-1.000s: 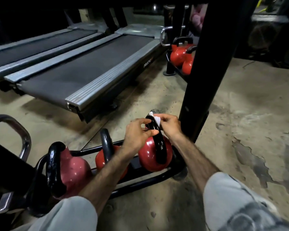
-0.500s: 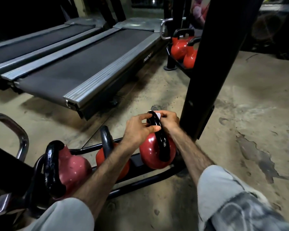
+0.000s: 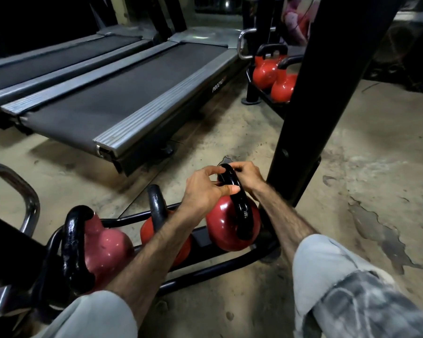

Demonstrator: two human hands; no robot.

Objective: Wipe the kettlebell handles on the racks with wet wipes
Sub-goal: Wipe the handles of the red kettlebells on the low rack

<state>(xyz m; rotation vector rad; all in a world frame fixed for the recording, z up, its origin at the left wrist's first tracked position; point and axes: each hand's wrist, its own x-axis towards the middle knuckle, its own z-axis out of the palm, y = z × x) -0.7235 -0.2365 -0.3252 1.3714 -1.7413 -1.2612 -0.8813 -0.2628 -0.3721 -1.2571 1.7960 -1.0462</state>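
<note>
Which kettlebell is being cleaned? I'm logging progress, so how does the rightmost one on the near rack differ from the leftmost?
The rightmost kettlebell has both hands on its handle: left hand, right hand. The leftmost kettlebell is untouched. The rightmost looks deeper, glossier red; the leftmost looks paler, pinkish. Both have black handles and sit on the same black rack.

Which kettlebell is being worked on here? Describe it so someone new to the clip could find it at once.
Start at the black upright post right of centre, then look down to the low black rack at its foot. Of the three red kettlebells in that rack, it is the rightmost kettlebell, nearest the post. Only this one has both the left hand and right hand on its black handle.
</note>
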